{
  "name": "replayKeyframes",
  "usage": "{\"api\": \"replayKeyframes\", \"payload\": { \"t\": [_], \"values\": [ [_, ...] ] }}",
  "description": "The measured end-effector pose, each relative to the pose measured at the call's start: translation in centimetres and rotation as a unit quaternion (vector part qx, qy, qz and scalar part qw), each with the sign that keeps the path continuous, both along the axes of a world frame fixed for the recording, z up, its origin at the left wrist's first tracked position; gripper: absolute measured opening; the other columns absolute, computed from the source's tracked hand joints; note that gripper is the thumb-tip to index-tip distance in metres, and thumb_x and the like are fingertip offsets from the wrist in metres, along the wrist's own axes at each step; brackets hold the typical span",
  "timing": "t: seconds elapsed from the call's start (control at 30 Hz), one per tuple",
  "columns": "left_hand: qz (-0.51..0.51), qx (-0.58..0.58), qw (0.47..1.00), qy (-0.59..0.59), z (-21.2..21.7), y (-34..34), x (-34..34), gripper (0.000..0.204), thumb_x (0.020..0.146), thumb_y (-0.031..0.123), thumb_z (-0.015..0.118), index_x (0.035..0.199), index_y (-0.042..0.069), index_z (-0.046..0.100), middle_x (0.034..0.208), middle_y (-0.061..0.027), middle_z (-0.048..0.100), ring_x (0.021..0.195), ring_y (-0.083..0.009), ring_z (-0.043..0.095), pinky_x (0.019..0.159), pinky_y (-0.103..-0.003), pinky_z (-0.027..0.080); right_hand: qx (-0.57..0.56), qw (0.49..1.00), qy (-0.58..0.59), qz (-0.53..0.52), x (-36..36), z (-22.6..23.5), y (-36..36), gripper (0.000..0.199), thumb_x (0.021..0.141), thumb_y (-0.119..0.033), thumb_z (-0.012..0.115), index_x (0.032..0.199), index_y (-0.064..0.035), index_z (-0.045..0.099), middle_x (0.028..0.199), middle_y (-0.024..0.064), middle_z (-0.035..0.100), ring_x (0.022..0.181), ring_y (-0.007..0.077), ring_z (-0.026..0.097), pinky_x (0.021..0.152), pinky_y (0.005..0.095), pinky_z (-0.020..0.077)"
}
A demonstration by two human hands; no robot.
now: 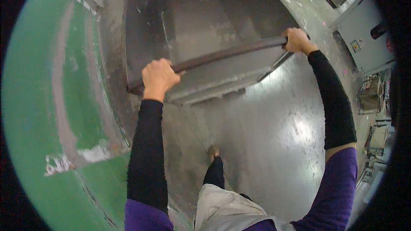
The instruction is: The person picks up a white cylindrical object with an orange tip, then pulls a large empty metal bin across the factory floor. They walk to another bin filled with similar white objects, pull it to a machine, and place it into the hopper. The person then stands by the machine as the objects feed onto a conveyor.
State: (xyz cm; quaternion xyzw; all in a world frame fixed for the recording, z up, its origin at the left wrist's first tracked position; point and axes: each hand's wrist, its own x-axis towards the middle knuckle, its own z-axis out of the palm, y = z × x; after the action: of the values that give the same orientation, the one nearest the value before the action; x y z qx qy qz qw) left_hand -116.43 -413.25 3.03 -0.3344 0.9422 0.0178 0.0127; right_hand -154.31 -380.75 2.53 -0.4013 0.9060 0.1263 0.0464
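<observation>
Only got the head view here: both hands are on a dark bar point(231, 53) running along the near edge of what looks like a big dark cart point(197, 17), straight out in front of the person. Left hand point(159, 79) is clamped around the bar toward its left end, and the right hand point(297, 40) is wrapped around it way over at the right end, so they're well apart. Black arm sleeves point(149, 154) on both forearms, purple top, pale apron point(227, 201). One foot point(213, 149) shows on the grey floor point(274, 154). Scuffed green floor point(34, 102) off to the left, grey cabinet point(364, 38) over on the right.
</observation>
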Motion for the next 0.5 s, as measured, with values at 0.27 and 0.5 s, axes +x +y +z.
{"api": "replayKeyframes", "payload": {
  "t": [0.27, 0.5],
  "values": [
    [-0.013, 0.045, 0.999, -0.004, 2.5, -5.8, -9.6, 0.024, 0.069, 0.021, 0.071, 0.088, 0.007, 0.077, 0.089, -0.0215, 0.076, 0.086, -0.0399, 0.075, 0.078, -0.047, 0.061, -0.063, 0.994, -0.065, 0.068, -11.9, 0.1, -7.0, 0.024, 0.065, -0.022, 0.071, 0.084, -0.0098, 0.078, 0.081, 0.0197, 0.074, 0.081, 0.0417, 0.072, 0.078, 0.0500, 0.0586],
    [0.031, 0.004, 0.999, 0.009, 4.0, -8.8, -12.2, 0.023, 0.071, 0.024, 0.073, 0.088, 0.009, 0.078, 0.085, -0.0204, 0.075, 0.086, -0.0403, 0.074, 0.077, -0.049, 0.060, -0.130, 0.982, -0.066, 0.123, -16.0, 0.1, -13.3, 0.027, 0.068, -0.023, 0.071, 0.091, -0.0120, 0.078, 0.087, 0.0150, 0.076, 0.086, 0.0370, 0.074, 0.086, 0.0466, 0.0567]
  ]
}}
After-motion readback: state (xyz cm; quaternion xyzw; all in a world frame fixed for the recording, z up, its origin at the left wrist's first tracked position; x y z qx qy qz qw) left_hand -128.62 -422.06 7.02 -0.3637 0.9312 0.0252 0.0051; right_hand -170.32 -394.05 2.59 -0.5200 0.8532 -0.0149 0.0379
